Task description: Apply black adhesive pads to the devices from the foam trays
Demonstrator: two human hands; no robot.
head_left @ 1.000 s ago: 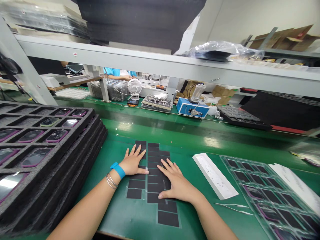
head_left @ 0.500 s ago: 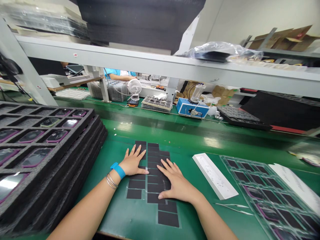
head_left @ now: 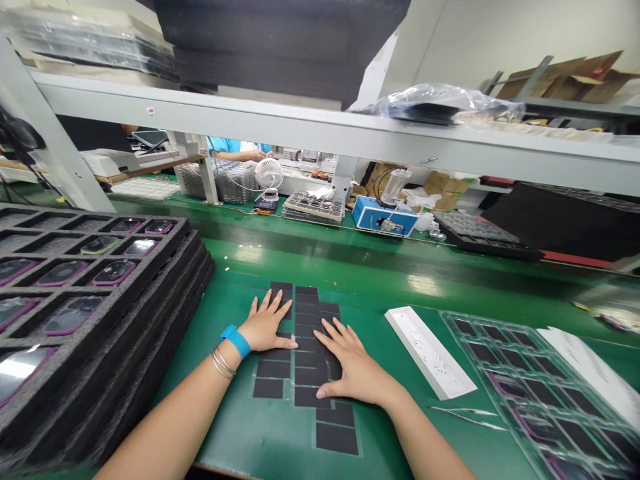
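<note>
Black rectangular sheets (head_left: 307,377) with clear edges lie in columns on the green mat (head_left: 235,413). My left hand (head_left: 267,325) rests over the left column, fingers spread, its thumb reaching toward the middle column. On the right column lies my right hand (head_left: 356,362), also spread, covering part of several sheets. Neither hand grips anything. A blue band (head_left: 237,341) and thin metal bangles circle my left wrist. To the right of my right hand are a narrow white tray (head_left: 427,350) with small bits inside and a pair of tweezers (head_left: 469,417).
At the left stands a stack of black foam trays (head_left: 165,293) holding purple-rimmed, glass-like pieces. A clear plastic tray (head_left: 530,387) with black sheets and purple-rimmed pieces lies at right. Behind are a white fan (head_left: 269,173), a blue box (head_left: 384,217) and a person's arm (head_left: 240,155). A metal shelf beam (head_left: 300,130) crosses above.
My hands stay in the same place on the sheets. In the background, the other person's arm and hand have shifted slightly.
</note>
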